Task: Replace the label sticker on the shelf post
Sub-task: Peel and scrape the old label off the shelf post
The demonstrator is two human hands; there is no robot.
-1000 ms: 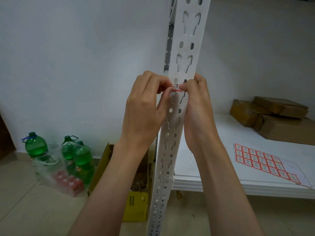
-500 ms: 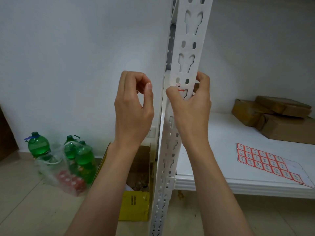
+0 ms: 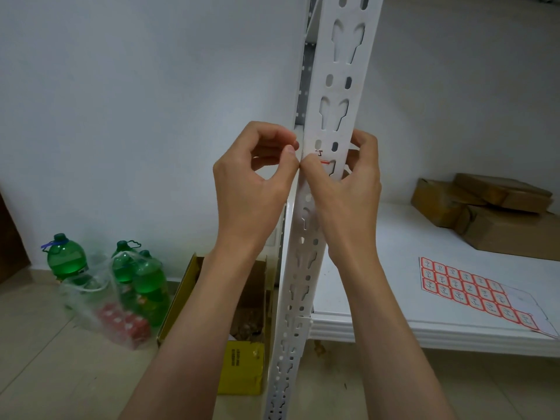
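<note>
1. Plain white wall (image 3: 121, 116) behind, tiled floor (image 3: 45, 359) below, and a white slotted post (image 3: 333, 122) running up the middle of the shot.
2. Label (image 3: 321, 157) is sitting on the post's front face, near its left edge: a white sticker with a dark mark and a red line, only partly showing.
3. Right hand (image 3: 345, 189) is wrapping round the post, thumb lying on the front just below the label and fingers curling round the far side, so it's gripping the post.
4. Left hand (image 3: 251, 183) is hanging just left of the post, thumb and forefinger pinching together right at the post's edge beside the right thumb. Might be nipping the sticker's corner or a bit of peeled backing, too small to tell, so I can't say what it's holding, if anything.
5. Sticker sheet (image 3: 472, 289) is lying on the shelf (image 3: 394, 237) to the right, with a blank patch at its near end where some have come off.
6. Progress guess: I can't tell whether this label is the old one coming off or the new one going on. Either way, the job isn't finished while both hands are working that spot.
7. Other stuff: brown boxes (image 3: 491, 207) at the back of the shelf, green bottles (image 3: 133, 274) in a bag and a yellow carton (image 3: 242, 368) on the floor.
</note>
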